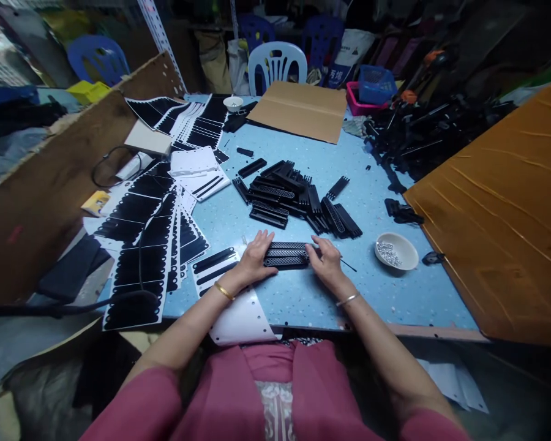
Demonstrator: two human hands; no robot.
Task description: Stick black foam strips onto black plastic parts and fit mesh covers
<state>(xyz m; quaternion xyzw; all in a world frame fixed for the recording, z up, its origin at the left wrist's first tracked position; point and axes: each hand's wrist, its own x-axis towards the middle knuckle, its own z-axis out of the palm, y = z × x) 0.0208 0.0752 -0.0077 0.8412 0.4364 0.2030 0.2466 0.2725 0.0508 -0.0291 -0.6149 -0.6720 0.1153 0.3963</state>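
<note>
Black perforated strips (286,253) lie side by side on the blue table, close to its front edge. My left hand (257,257) grips their left end, its thumb at the near side and fingers at the far side. At the right end, my right hand (325,258) holds the strips with its fingers bent round them. A thin dark rod (349,264) sticks out beside my right hand. Just beyond the hands is a pile of similar black parts (280,190). To the left of my left hand lies a white sheet with black strips (215,266).
A white bowl of small shiny pieces (396,252) stands at the right, near an orange-brown panel (500,226). Sheets of black adhesive shapes (142,257) cover the left side. Cardboard (300,109) lies at the back, with a pink basket (360,104) beside it.
</note>
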